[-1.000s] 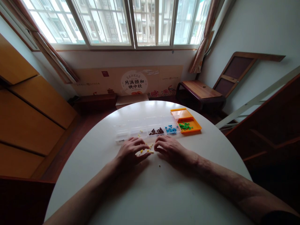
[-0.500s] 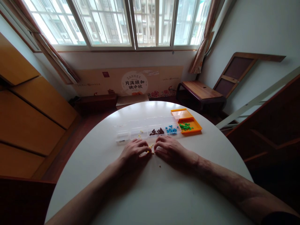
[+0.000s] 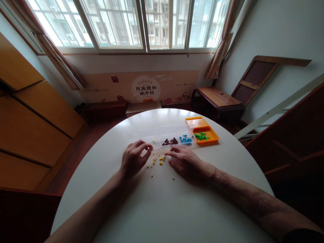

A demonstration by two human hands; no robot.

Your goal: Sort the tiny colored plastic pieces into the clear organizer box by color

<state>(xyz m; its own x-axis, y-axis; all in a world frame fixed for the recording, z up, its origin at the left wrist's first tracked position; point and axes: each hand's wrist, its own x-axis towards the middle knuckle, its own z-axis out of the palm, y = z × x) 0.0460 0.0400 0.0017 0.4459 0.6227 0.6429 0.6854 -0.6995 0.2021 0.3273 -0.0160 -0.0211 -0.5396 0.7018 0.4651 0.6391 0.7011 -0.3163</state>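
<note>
My left hand (image 3: 136, 158) is closed in a pinch over the near edge of the clear plastic compartment box (image 3: 158, 147); what lies between thumb and forefinger is too small to make out. Small yellow and pale pieces (image 3: 155, 158), apparently toy bricks, lie scattered on the table between my hands. My right hand (image 3: 186, 160) rests on the table at their right, index finger stretched towards them and thumb apart. The box holds dark brown pieces (image 3: 170, 141), blue pieces (image 3: 185, 139) and a few pale ones. My left hand hides its left end.
An orange case (image 3: 214, 137) with green pieces (image 3: 201, 136) lies open at the box's right end. One tiny piece (image 3: 173, 179) sits nearer me on the round white table (image 3: 162, 209). Behind the table stand a wooden stool (image 3: 219, 98) and a printed cardboard panel (image 3: 113, 87).
My left hand has moved left and away from me to the box, uncovering the yellow pieces. My right hand stays nearly in place, its index finger now stretched out.
</note>
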